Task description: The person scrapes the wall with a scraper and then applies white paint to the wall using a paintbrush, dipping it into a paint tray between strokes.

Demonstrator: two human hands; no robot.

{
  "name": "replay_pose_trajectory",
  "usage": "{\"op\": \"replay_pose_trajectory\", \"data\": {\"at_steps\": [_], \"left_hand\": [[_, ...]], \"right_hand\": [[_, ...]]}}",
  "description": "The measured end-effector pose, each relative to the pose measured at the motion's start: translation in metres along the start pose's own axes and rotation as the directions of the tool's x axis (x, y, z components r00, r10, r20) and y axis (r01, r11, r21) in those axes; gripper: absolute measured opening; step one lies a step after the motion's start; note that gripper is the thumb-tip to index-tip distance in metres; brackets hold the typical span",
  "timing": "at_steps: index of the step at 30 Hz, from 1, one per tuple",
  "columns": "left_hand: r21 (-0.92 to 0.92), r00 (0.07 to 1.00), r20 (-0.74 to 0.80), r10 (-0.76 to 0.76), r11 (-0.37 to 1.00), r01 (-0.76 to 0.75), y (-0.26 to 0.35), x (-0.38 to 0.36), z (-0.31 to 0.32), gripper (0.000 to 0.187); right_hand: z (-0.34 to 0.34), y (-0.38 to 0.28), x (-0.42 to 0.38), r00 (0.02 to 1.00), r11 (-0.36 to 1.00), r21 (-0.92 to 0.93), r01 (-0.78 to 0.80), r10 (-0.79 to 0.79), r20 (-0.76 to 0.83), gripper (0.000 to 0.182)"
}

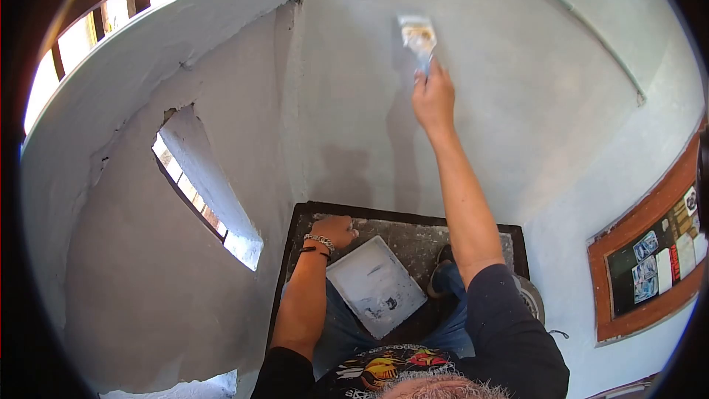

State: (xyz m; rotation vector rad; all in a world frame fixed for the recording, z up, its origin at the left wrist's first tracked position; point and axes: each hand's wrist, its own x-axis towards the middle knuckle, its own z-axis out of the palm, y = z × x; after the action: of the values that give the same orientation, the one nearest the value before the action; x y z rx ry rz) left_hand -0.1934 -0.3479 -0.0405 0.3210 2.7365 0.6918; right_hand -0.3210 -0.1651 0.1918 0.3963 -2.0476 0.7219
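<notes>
My right hand (434, 96) is raised with its fingers wrapped round the handle of a paintbrush (418, 34). The wide bristles, whitish with a yellowish patch, are up at the grey wall (517, 103) in front of me; slight blur hides whether they touch it. Lower down, my left hand (338, 230) is closed, with a chain bracelet and a dark band at its wrist. What its fingers hold, if anything, is hidden. Just beside it, a square, paint-smeared whitish tray or board (362, 273) lies tilted over my legs.
A dark-edged, speckled floor or platform (421, 230) lies under me. To the left, a curved wall (177, 266) has a narrow slanted opening (210, 185). At right are a wood-framed board (600, 288) and a round container (530, 301). A thin pipe (591, 26) crosses the upper wall.
</notes>
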Motion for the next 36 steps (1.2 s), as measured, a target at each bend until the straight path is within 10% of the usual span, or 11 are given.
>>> {"op": "replay_pose_trajectory", "data": {"at_steps": [6,10,18,36], "left_hand": [[-0.022,0.999,0.016,-0.04,0.999,0.04,0.005,0.002,-0.003,0.033],[-0.021,1.0,0.022,-0.013,1.0,0.013,0.0,0.002,0.002,0.034],[-0.024,1.0,0.02,-0.015,1.0,0.016,0.005,0.008,0.0,0.031],[-0.027,0.998,0.062,-0.013,1.0,0.015,0.002,0.008,0.004,0.036]], "right_hand": [[-0.019,-0.026,0.117,0.992,0.983,-0.171,0.059,-0.077,-0.099,0.039],[-0.014,-0.019,0.106,0.989,0.918,-0.367,0.15,-0.135,0.068,0.04],[-0.011,0.0,0.111,0.988,0.93,-0.362,0.06,-0.107,-0.111,0.041],[-0.015,-0.026,0.132,0.963,0.994,0.11,0.021,0.01,-0.27,0.028]]}}
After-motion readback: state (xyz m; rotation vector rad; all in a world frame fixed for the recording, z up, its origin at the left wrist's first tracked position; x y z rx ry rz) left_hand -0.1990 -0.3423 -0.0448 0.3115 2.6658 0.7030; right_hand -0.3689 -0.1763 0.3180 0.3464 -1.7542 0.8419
